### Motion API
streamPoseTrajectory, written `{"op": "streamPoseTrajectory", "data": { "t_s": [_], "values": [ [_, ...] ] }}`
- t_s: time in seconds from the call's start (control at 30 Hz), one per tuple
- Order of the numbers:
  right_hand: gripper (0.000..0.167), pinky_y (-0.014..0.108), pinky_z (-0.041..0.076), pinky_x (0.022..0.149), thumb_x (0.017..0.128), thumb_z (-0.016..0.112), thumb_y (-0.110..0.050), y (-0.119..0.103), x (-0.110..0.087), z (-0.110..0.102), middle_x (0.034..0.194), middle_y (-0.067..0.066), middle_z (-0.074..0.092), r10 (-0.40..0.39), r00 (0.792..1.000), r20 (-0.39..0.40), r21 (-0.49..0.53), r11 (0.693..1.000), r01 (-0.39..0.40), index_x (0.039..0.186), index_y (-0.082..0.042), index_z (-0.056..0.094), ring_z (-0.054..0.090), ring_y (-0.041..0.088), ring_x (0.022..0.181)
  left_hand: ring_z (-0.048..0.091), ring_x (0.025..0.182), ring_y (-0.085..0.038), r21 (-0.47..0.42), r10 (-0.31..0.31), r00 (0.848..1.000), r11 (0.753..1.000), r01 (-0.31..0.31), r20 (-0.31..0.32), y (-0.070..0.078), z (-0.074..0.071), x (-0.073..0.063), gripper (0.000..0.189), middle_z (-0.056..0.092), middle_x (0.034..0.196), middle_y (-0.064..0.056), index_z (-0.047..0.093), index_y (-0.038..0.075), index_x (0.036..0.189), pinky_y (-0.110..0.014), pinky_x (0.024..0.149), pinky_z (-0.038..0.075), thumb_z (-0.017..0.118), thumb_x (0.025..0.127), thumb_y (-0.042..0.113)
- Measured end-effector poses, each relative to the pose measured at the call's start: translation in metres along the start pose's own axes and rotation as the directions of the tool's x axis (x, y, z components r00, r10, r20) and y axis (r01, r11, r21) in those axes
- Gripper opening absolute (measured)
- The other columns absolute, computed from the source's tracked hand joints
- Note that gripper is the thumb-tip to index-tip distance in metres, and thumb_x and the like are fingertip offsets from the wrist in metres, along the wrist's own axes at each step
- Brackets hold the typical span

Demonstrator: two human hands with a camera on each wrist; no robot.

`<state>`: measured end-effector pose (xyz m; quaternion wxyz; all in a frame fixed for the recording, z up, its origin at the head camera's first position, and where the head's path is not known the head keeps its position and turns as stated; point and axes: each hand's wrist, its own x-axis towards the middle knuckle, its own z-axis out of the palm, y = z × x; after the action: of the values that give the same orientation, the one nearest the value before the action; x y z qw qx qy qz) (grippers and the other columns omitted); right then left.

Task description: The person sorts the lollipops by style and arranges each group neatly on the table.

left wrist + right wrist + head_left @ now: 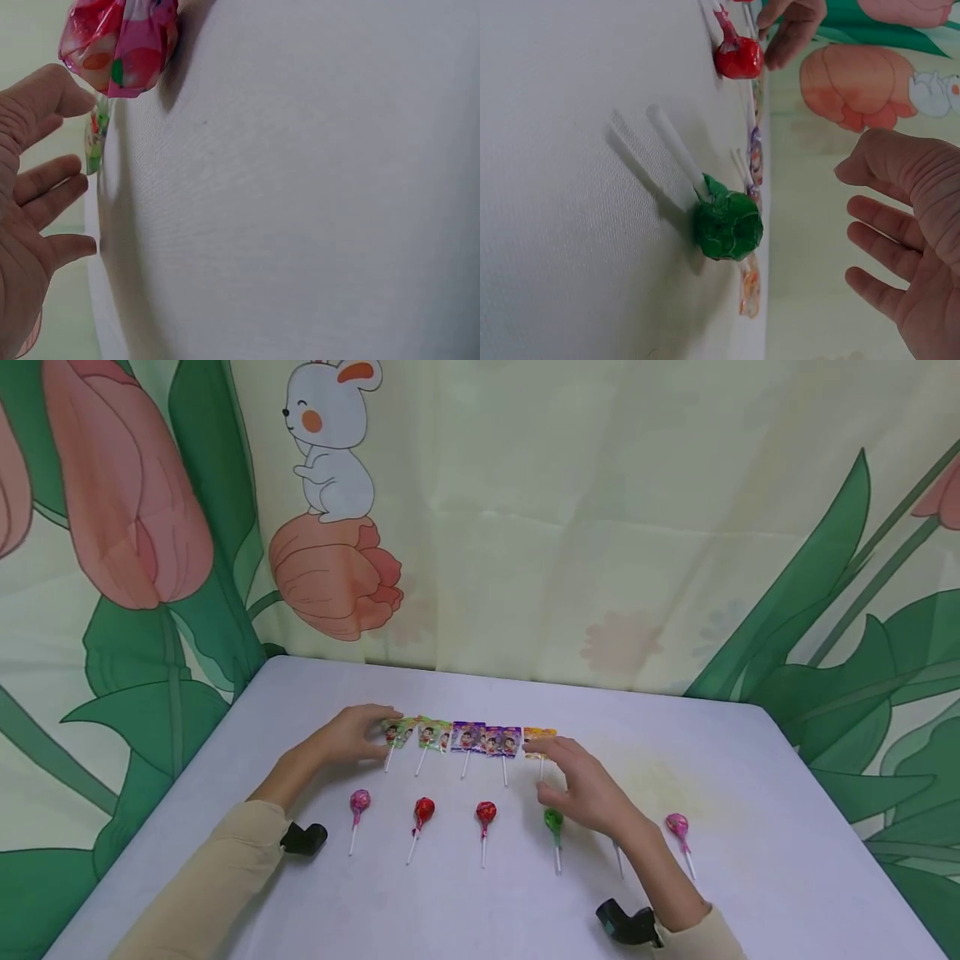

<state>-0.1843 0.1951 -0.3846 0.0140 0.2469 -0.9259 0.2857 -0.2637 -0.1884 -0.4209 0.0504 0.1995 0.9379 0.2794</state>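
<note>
My left hand is at the left end of the back row, its fingertips beside a green-wrapped lollipop. In the left wrist view its fingers are apart with nothing between them. Over the orange-wrapped lollipop at the row's right end hovers my right hand, thumb and fingers spread and holding nothing. Between them lie another green-wrapped lollipop and two purple ones. A green round lollipop lies on the table below the right hand.
Round lollipops form a front row on the white table: pink, two red, and another pink at the right. One stick shows beside the right forearm, its head hidden. A printed curtain hangs behind.
</note>
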Motion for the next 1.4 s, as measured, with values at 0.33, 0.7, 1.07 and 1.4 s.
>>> {"op": "streamPoseTrajectory", "data": {
  "t_s": [0.33,0.7,1.07,1.4],
  "values": [
    [0.052,0.050,0.049,0.106,0.088,0.076,-0.009,-0.011,-0.005,0.006,0.139,0.003,0.061,-0.084,0.996,-0.018,0.003,0.996,0.084,0.138,-0.014,0.061,0.053,0.028,0.134,0.046,0.140,-0.041,-0.100,0.006,0.993,0.995,-0.018,-0.117,0.008,0.000,-0.027,0.051,0.057,0.146,-0.018,0.062,0.006,0.139,-0.059,0.112,0.041,0.075,0.090,0.007],
    [0.048,0.048,0.051,0.105,0.089,0.078,-0.014,-0.025,-0.005,0.017,0.136,0.002,0.063,-0.129,0.991,-0.031,0.041,0.991,0.131,0.135,-0.016,0.063,0.056,0.024,0.131,0.052,0.135,-0.043,-0.112,0.022,0.986,0.993,-0.041,-0.163,0.022,0.002,-0.059,0.046,0.062,0.140,-0.020,0.064,0.005,0.137,-0.059,0.106,0.046,0.073,0.092,0.007],
    [0.043,0.045,0.052,0.103,0.093,0.076,-0.021,-0.044,-0.002,0.033,0.133,-0.004,0.065,-0.145,0.989,-0.002,0.069,0.987,0.145,0.134,-0.017,0.065,0.058,0.020,0.129,0.061,0.125,-0.037,-0.122,0.016,0.990,0.992,-0.033,-0.141,0.031,0.002,-0.086,0.046,0.065,0.135,-0.017,0.063,0.002,0.137,-0.058,0.101,0.051,0.073,0.092,0.011],
    [0.042,0.040,0.054,0.101,0.093,0.076,-0.021,-0.062,0.004,0.046,0.131,-0.001,0.067,-0.185,0.981,0.049,0.073,0.981,0.182,0.133,-0.015,0.065,0.060,0.017,0.124,0.069,0.108,-0.031,-0.106,0.017,0.994,0.994,-0.029,-0.112,0.031,-0.001,-0.101,0.048,0.067,0.129,-0.017,0.064,0.000,0.134,-0.045,0.089,0.060,0.078,0.089,0.012]
  ]
}}
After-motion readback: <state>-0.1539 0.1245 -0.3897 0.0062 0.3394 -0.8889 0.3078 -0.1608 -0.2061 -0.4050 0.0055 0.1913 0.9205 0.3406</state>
